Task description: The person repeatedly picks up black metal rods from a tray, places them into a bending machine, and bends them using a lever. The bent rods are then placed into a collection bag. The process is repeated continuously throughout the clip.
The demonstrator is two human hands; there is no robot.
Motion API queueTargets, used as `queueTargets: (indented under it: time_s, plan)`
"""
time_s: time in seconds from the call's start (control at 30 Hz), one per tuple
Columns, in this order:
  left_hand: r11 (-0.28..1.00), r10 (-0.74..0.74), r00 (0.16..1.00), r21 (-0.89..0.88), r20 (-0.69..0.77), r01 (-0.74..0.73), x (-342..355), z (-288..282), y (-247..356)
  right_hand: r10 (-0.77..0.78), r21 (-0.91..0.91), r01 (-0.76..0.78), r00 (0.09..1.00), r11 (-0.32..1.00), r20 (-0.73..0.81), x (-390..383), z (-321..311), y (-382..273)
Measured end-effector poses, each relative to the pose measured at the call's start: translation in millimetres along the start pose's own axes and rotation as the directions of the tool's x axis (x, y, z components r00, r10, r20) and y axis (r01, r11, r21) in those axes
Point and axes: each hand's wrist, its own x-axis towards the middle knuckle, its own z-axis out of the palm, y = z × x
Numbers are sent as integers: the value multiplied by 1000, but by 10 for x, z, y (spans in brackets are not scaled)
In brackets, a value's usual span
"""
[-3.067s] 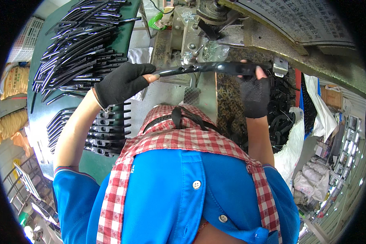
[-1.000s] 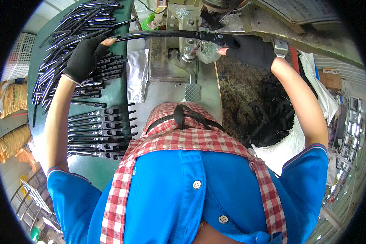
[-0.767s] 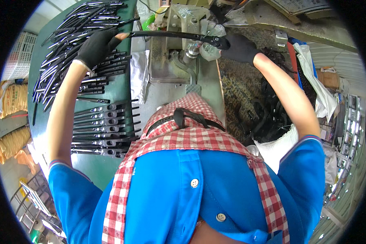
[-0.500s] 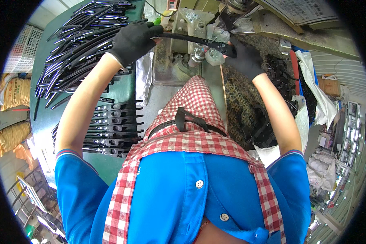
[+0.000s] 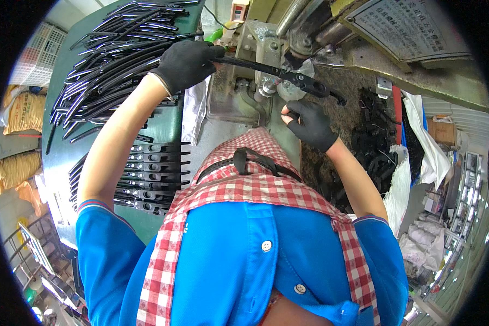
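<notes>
In the head view my left hand [image 5: 187, 65] wears a black fingerless glove and is closed on the left end of a long, black, glossy bar [image 5: 309, 85] with holes near its wider right part. The bar slants down to the right across the press machine [image 5: 304, 43], over metal fittings and a clear plastic bag [image 5: 289, 92]. Below the bar, apart from it, my right hand [image 5: 309, 125] is gloved likewise, with fingers curled and thumb bent in; whether they hold anything small is hidden.
A green table [image 5: 65, 212] at left carries a heaped pile of black bars [image 5: 114, 70] and a neat row of others [image 5: 152, 168]. Dark parts [image 5: 369, 136] and white sacks [image 5: 429, 141] lie at right. The machine's plated beam [image 5: 434, 81] overhangs the upper right. A foil-like sheet [image 5: 195, 114] lies centre-left.
My right hand has let go of the bar and drawn down below it, fingers curling. My left hand has moved rightward with the bar, whose right end now sits lower.
</notes>
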Motion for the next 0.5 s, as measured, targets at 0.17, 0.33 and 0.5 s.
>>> queueTargets:
  time_s: [0.17,0.33,0.5]
  plan:
    - [996,91,988,-15,-125,-93,74,-5,124,155,44,-158,985,986,79,139,161,326]
    - [987,97,987,-117,-125,-111,156,-116,440,360,-142,-374,925,916,-119,423,392,1001]
    - [975,20,997,-222,73,-3,-800,-86,186,258,-416,-255,965,873,-51,775,418,1457]
